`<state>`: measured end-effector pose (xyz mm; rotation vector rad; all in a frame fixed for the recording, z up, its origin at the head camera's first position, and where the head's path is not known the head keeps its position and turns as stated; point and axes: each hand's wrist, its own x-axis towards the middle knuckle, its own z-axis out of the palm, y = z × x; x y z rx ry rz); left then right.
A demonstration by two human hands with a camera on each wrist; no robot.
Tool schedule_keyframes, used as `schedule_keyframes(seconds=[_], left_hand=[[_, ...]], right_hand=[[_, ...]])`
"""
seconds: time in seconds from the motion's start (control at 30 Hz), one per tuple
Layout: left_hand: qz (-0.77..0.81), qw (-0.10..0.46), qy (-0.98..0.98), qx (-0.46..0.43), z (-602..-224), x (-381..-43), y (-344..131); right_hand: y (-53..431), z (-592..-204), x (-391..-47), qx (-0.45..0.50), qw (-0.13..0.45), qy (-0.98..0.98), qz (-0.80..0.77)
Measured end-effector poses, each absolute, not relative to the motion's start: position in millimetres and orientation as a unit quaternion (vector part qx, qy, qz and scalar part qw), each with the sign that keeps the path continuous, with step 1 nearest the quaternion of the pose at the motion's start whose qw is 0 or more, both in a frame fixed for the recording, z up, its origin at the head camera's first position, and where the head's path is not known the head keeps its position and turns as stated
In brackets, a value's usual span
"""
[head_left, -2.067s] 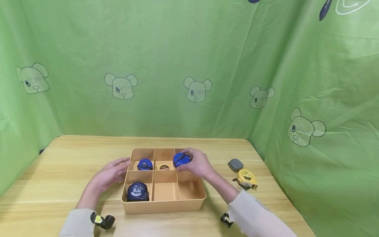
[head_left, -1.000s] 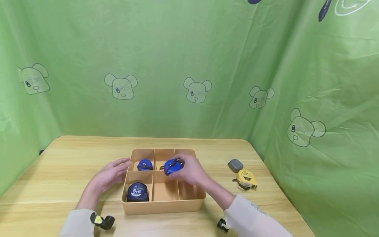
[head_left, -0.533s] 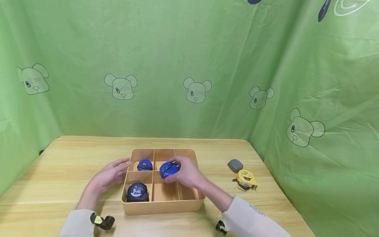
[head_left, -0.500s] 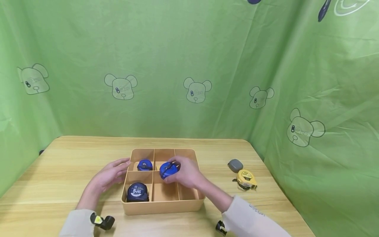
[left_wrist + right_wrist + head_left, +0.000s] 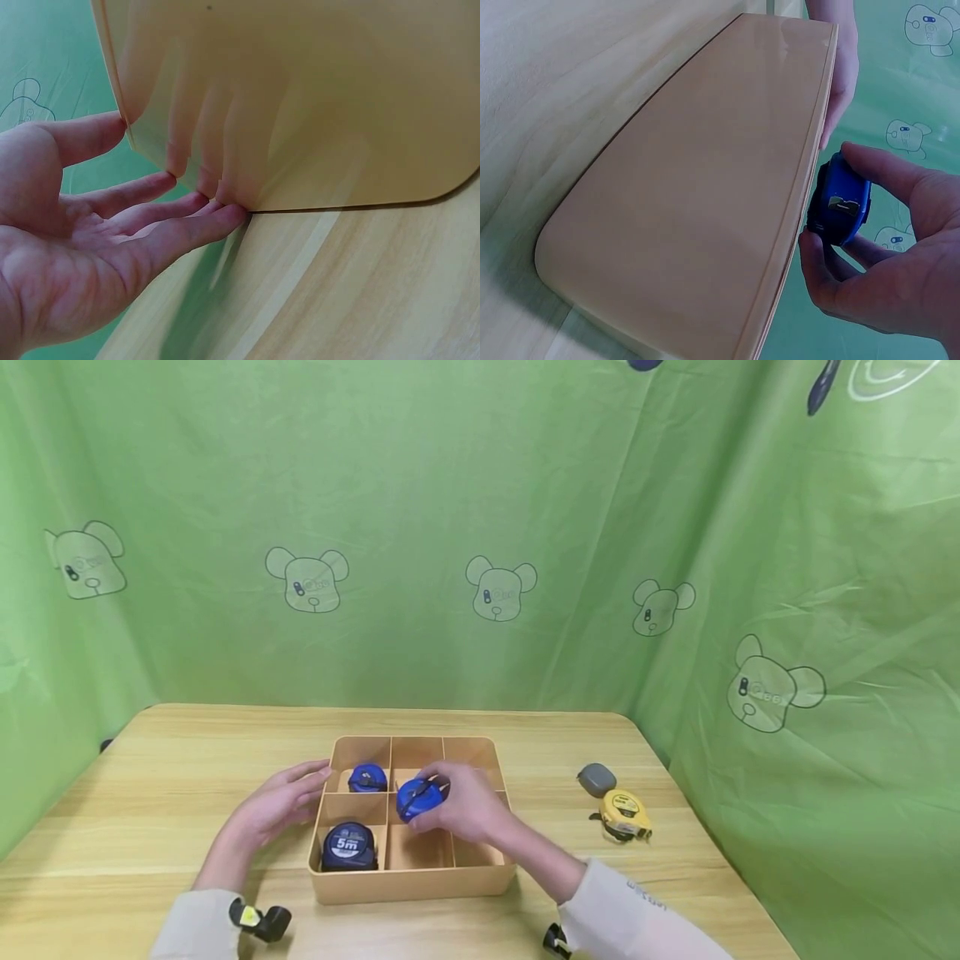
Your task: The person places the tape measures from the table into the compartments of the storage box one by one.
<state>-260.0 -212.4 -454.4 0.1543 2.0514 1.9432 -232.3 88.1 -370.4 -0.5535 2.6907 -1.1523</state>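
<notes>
My right hand pinches a blue tape measure between thumb and fingers, over the middle of a tan divided box. In the right wrist view this tape measure is just above the box's rim. My left hand is at the box's left side; the left wrist view shows its extended fingertips touching the wall. A second blue tape measure lies in the back left compartment. The front left one holds a dark "5m" tape measure. My right hand partly hides the back middle compartment.
To the right of the box, a yellow tape measure lies on the wooden table, with a small grey rounded case right behind it. A green curtain hangs behind the table and along its sides.
My right hand has moved the blue tape measure left and toward the front, from the back right to the box's middle. A labelled round item in the back middle compartment is now hidden.
</notes>
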Motion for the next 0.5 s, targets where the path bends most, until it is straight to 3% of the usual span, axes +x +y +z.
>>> schedule_keyframes(seconds=[0.5], left_hand=[[0.677, 0.162, 0.715, 0.062, -452.8, -259.1, -212.5]], right_hand=[[82.4, -375.7, -227.0, -0.201, 0.081, 0.901, -0.375]])
